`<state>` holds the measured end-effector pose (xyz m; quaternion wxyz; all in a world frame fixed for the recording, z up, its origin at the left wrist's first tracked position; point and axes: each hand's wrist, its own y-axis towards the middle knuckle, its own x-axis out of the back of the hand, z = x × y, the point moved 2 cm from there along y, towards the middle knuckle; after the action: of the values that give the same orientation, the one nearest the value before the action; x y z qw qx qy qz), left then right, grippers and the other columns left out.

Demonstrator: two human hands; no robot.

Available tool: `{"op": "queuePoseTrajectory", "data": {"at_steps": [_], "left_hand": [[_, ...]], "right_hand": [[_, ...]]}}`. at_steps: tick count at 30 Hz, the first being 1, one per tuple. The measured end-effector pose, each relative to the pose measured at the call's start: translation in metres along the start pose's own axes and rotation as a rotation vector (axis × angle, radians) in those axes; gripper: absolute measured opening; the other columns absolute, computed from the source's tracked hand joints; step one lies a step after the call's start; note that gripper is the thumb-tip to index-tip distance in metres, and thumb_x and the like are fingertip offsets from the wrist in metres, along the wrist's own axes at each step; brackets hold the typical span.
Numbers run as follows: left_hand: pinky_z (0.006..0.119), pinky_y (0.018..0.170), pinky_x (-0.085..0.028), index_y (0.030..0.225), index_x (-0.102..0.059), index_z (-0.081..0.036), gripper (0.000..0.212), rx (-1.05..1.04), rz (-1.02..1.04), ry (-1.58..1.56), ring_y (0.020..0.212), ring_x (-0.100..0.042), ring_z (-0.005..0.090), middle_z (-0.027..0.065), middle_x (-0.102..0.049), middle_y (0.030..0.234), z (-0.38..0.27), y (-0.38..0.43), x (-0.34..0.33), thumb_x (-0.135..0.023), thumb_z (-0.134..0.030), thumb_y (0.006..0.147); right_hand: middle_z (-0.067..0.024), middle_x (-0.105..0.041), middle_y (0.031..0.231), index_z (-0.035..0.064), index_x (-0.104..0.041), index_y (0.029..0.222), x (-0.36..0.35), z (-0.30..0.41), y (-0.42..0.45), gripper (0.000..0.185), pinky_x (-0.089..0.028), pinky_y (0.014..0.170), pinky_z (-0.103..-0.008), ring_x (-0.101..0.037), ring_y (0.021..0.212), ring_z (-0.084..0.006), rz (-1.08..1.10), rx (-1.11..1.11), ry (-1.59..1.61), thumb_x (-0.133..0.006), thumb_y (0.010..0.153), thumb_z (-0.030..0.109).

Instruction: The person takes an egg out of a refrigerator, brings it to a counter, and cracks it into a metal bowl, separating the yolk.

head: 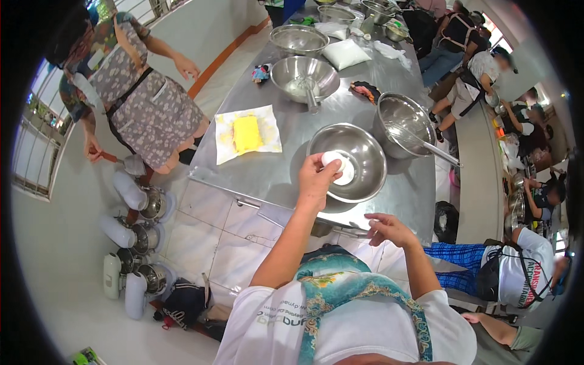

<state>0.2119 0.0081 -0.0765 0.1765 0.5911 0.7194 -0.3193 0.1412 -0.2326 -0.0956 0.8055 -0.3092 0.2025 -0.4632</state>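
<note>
My left hand (314, 183) holds a white egg (333, 160) between thumb and fingers, over the near side of a stainless steel mixing bowl (372, 175). Something white (346, 175) lies in the bottom of that bowl, partly hidden by my hand and the egg. Near the table's front edge, my right hand (388, 229) is raised with its fingers apart and nothing in it. Right of the mixing bowl stands a deeper steel bowl (397, 107) with a wire whisk (417, 141) leaning in it. A yellow block (247, 133), perhaps butter, rests on an opened wrapper (222, 148) to the left.
Farther along the steel table (283, 182) are another bowl (328, 73) with a whisk, a bag of white powder (346, 54) and a dark patterned cloth item (366, 91). A person (146, 105) stands left, above several stand mixers (153, 203). Other people occupy the right side.
</note>
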Motion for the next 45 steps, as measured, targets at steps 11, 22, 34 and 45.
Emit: {"op": "queuePoseTrajectory", "data": {"at_steps": [11, 22, 34, 45], "left_hand": [[0.030, 0.065, -0.051, 0.107, -0.046, 0.000, 0.032, -0.048, -0.027, -0.056, 0.080, -0.061, 0.0180, 0.0100, -0.060, 0.096, -0.005, 0.013, 0.008, -0.064, -0.013, 0.084], [0.035, 0.077, -0.051, 0.109, -0.046, -0.002, 0.037, -0.054, -0.139, -0.097, 0.086, -0.061, 0.0260, 0.0142, -0.058, 0.097, -0.028, -0.006, -0.008, -0.066, -0.018, 0.083], [0.040, 0.081, -0.053, 0.107, -0.049, 0.007, 0.034, 0.109, -0.035, -0.112, 0.095, -0.059, 0.0348, 0.0201, -0.054, 0.105, 0.015, 0.005, -0.042, -0.060, -0.018, 0.086], [0.040, 0.082, -0.053, 0.110, -0.049, 0.005, 0.037, 0.161, -0.033, -0.089, 0.098, -0.058, 0.0364, 0.0212, -0.055, 0.107, 0.038, 0.018, -0.066, -0.060, -0.020, 0.085]], "right_hand": [[-0.0178, -0.046, 0.120, 0.0129, -0.021, 0.139, 0.027, 0.017, 0.061, 0.068, -0.056, 0.057, -0.0388, -0.062, 0.079, -0.0222, -0.223, 0.244, 0.292, -0.059, 0.087, 0.036], [-0.0161, -0.050, 0.108, 0.0167, -0.013, 0.138, 0.035, 0.031, 0.088, 0.072, -0.058, 0.053, -0.0365, -0.064, 0.076, -0.0262, -0.194, 0.292, 0.485, -0.046, 0.076, -0.001], [-0.0148, -0.052, 0.111, 0.0138, -0.017, 0.141, 0.063, 0.021, 0.047, 0.075, -0.059, 0.056, -0.0362, -0.064, 0.076, -0.0221, -0.212, 0.300, 0.428, -0.048, 0.073, 0.003], [-0.0139, -0.053, 0.112, 0.0144, -0.015, 0.142, 0.080, 0.008, 0.050, 0.074, -0.058, 0.055, -0.0342, -0.064, 0.077, -0.0213, -0.182, 0.308, 0.429, -0.049, 0.077, 0.005]]}}
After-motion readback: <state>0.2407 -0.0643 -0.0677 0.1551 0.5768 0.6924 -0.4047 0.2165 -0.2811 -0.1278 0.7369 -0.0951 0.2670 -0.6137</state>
